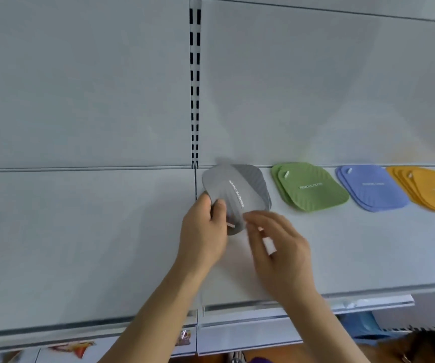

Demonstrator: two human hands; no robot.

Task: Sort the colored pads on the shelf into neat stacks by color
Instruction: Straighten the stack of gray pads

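Observation:
A small stack of grey pads [234,191] with white lettering lies on the white shelf [80,231], just right of the seam between two shelf boards. My left hand [204,231] grips the stack's near left corner, thumb on top. My right hand [274,247] hovers at the stack's near right corner, fingertips touching or nearly touching its edge; the hand is blurred. Right of the grey pads lie a green stack [312,186], a blue stack [372,187] and a fanned orange stack [428,189] at the frame's right edge.
A slotted upright [195,82] runs up the white back panel above the seam. The shelf's front edge carries a metal price rail [263,307]. Below it, packaged goods and a person's head [421,349] show at the lower right.

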